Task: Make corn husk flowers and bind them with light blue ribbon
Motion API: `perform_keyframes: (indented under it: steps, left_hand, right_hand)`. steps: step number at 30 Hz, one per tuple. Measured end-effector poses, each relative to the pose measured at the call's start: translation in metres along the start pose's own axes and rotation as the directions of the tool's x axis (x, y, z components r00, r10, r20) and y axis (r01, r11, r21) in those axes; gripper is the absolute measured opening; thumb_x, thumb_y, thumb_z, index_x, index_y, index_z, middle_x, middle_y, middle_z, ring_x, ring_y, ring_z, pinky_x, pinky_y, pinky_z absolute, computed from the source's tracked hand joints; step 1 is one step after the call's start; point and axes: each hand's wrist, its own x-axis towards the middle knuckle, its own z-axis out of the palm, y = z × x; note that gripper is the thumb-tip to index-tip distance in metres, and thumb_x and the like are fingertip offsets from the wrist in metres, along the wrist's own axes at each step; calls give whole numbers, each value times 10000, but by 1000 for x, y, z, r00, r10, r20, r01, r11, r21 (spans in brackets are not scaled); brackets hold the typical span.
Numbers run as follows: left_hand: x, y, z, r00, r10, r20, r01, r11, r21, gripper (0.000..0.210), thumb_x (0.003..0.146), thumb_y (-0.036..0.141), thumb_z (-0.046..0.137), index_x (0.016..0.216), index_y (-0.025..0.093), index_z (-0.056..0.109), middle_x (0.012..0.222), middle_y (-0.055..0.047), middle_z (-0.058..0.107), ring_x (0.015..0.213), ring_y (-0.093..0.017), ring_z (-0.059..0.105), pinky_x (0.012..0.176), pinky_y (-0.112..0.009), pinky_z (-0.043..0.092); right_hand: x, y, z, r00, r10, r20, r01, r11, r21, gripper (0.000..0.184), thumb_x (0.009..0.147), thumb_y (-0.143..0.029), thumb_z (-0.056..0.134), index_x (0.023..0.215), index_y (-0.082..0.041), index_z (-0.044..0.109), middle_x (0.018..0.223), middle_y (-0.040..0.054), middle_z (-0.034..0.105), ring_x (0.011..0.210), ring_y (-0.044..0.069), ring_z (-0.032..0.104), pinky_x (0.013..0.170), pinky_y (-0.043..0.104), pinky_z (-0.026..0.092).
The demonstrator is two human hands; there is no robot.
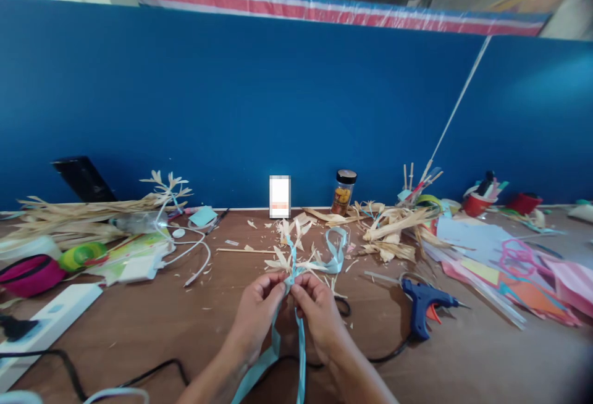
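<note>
Both my hands meet over the middle of the table, pinching a light blue ribbon [301, 348]. My left hand [259, 305] grips it with thumb and forefinger on one side, and my right hand [319, 305] does so on the other. Two ribbon tails hang down toward me between my wrists. Just beyond my fingertips, pale dried-husk flowers [296, 237] stand on stems wrapped in the same blue. A loose loop of blue ribbon [337, 249] lies to their right. My fingers hide the exact form of the ribbon where they pinch it.
On the right lie a blue glue gun [421, 305], its black cord running toward me, and coloured paper sheets [477, 243]. A jar [343, 194] stands near the blue partition [278, 95]. Dried husks [92, 212], a white charging cable [204, 256] and a power strip [60, 324] occupy the left.
</note>
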Motion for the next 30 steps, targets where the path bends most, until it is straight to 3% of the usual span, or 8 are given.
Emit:
perform_keyframes:
  steps: [3, 6, 8, 14, 23, 30]
  left_hand:
    - [2, -2, 4, 999, -34, -23, 33, 998, -56, 303, 678, 307, 638, 944, 163, 626, 588, 22, 560, 500, -82, 481, 465, -174, 402]
    - [3, -4, 5, 999, -46, -1, 46, 996, -79, 323, 680, 343, 638, 942, 154, 633, 478, 67, 441, 387, -41, 326, 345, -134, 260]
    - [3, -3, 3, 998, -52, 18, 53, 997, -59, 311, 649, 330, 674, 893, 138, 653, 473, 69, 423, 379, -27, 283, 338, -130, 224]
    - [6, -1, -4, 996, -67, 58, 69, 997, -19, 192, 613, 280, 710, 699, 113, 673, 489, 42, 445, 428, -39, 346, 381, -137, 279]
    - [14, -8, -7, 989, -130, 64, 135, 987, -87, 175, 604, 268, 724, 662, 116, 659, 496, 39, 471, 448, -38, 380, 401, -126, 302]
    - [17, -12, -4, 988, -126, 85, 138, 978, -159, 196, 584, 262, 738, 649, 109, 635, 505, 58, 427, 422, -17, 303, 349, -103, 188]
  right_hand:
    - [0, -1, 5, 1000, 20, 20, -22, 998, 62, 213, 698, -338, 641, 710, -160, 523, 532, -50, 515, 437, 69, 411, 425, 180, 301]
    - [0, 0, 6, 1000, 21, -6, -21, 997, 74, 227, 678, -345, 660, 716, -158, 537, 497, -64, 487, 423, 62, 386, 416, 174, 281]
    - [1, 1, 4, 999, 21, -24, -20, 998, 63, 230, 671, -342, 668, 713, -155, 542, 500, -68, 472, 425, 56, 362, 414, 170, 266]
    - [4, 9, -1, 999, 15, -32, -13, 998, 56, 244, 675, -344, 667, 720, -161, 513, 517, -71, 464, 425, 55, 352, 414, 172, 257]
    - [5, 8, -1, 998, 20, -64, -17, 999, 40, 225, 661, -311, 681, 717, -151, 533, 500, -73, 467, 419, 51, 340, 410, 171, 233]
    - [8, 13, -5, 993, -75, -91, 74, 997, -10, 193, 651, -272, 689, 735, -153, 562, 673, -1, 606, 630, 129, 543, 606, 234, 406]
